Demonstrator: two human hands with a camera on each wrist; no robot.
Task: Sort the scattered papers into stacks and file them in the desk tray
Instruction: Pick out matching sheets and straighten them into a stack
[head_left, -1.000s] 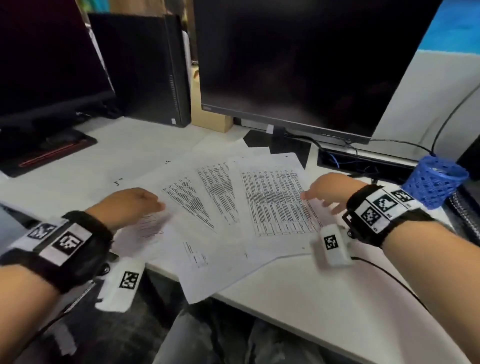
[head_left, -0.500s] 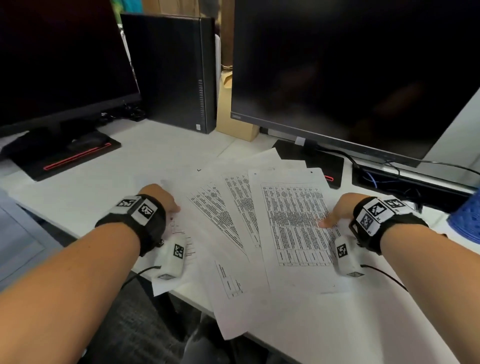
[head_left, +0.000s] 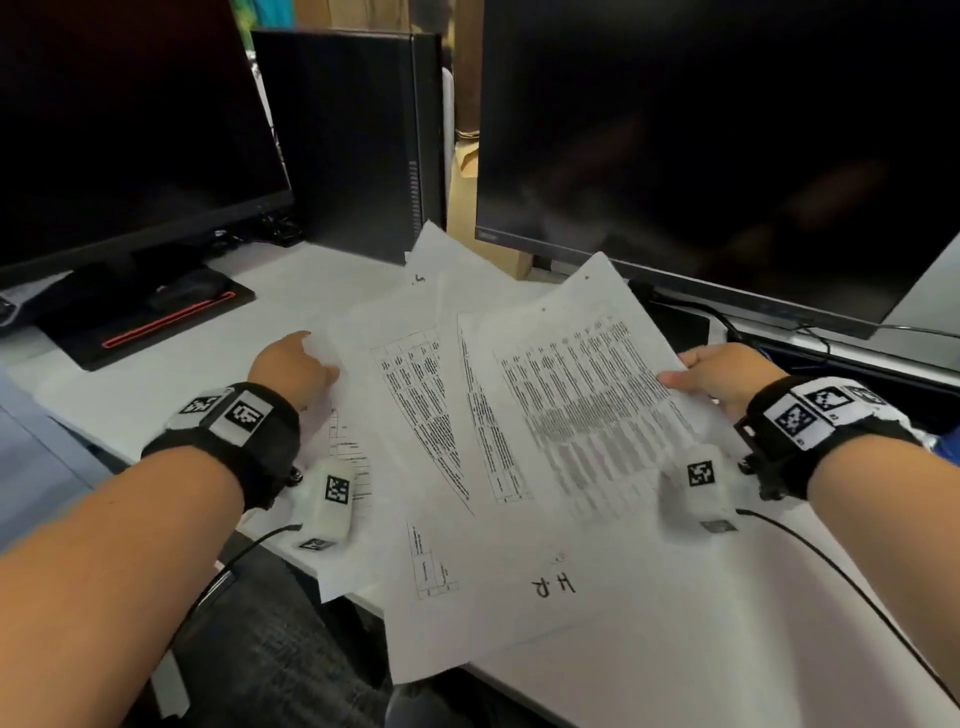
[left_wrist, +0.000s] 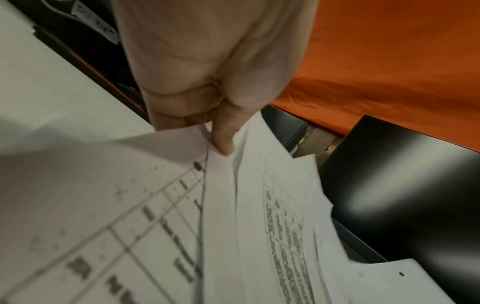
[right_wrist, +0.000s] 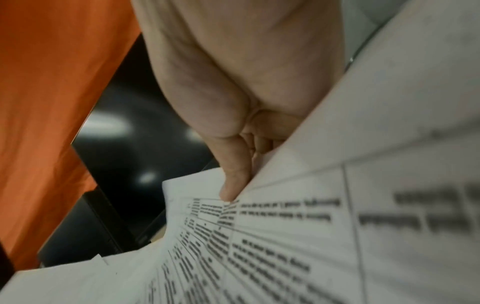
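Several printed sheets (head_left: 519, 441) lie fanned out and overlapping over the white desk (head_left: 156, 395), their far edges raised. The near sheet has "HR" handwritten on it and overhangs the desk's front edge. My left hand (head_left: 296, 364) pinches the fan's left edge; in the left wrist view the thumb (left_wrist: 223, 144) presses on top of the papers (left_wrist: 259, 226) with fingers curled beneath. My right hand (head_left: 722, 374) pinches the right edge; in the right wrist view its thumb (right_wrist: 231, 191) lies on the printed sheet (right_wrist: 285, 246). No desk tray is in view.
A dark monitor (head_left: 119, 130) on a red-striped stand (head_left: 156, 317) is at the left. A black computer tower (head_left: 358, 140) stands behind the papers, and a large monitor (head_left: 727, 145) with cables (head_left: 810, 332) under it is at the right.
The papers lay flat with my hands resting on them. Now both hands grip the fan by its side edges and its far edges are lifted off the desk.
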